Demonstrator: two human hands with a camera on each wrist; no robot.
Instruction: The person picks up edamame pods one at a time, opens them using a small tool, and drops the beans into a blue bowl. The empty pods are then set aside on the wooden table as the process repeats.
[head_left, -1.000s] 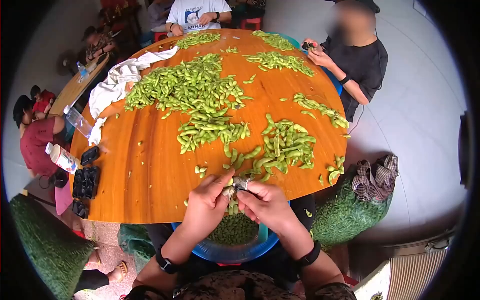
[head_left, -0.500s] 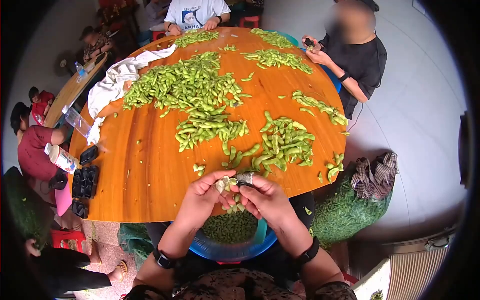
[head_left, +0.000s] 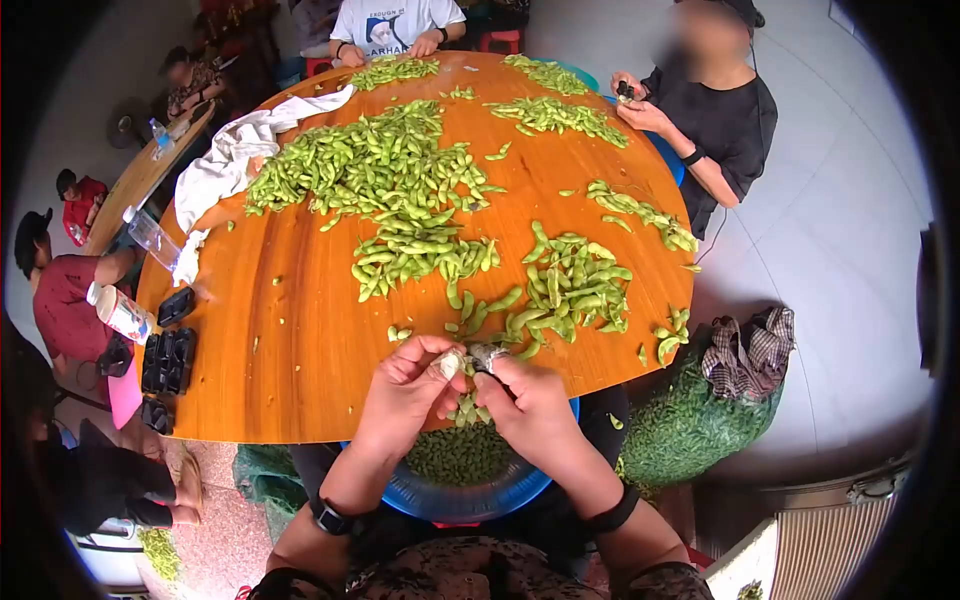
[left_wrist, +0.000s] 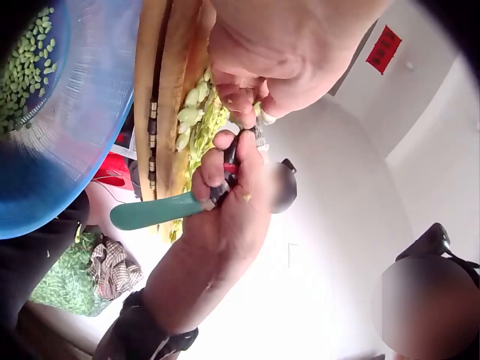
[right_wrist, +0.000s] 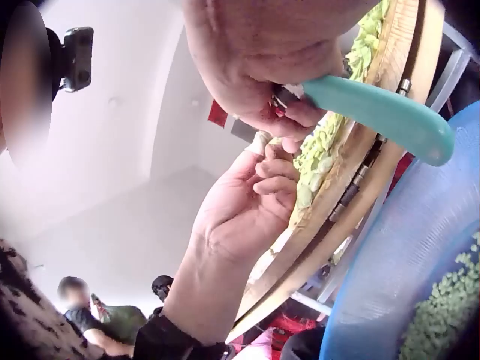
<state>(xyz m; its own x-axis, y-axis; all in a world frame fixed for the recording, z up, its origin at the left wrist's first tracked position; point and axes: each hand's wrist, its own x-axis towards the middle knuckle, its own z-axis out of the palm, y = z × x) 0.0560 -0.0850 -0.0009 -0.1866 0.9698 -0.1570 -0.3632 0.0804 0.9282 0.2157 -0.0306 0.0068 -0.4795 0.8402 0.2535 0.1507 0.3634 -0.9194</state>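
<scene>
Over the table's near edge, my left hand (head_left: 398, 395) pinches a pale, soft-looking edamame pod (head_left: 449, 363) between thumb and fingers. Close against it, my right hand (head_left: 537, 405) curls round a tool with a teal handle (left_wrist: 154, 212); its working end is hidden among the fingers. A grey wrapping (head_left: 487, 356) covers a fingertip of the right hand. Below both hands is a blue basin (head_left: 420, 503) containing shelled green beans (head_left: 460, 457). The nearest pile of edamame pods (head_left: 575, 285) lies just beyond the right hand.
A large heap of pods (head_left: 375, 160) covers the middle of the round wooden table (head_left: 230, 370). Black containers (head_left: 168, 360), a white bottle (head_left: 122, 312) and a white cloth (head_left: 230, 155) line its left side. A full green net sack (head_left: 700, 430) stands right.
The left hand has shifted slightly left with the pod, whose pale inside shows more. The right hand stays beside it. At lower left, a green sack has left view and a person has moved.
</scene>
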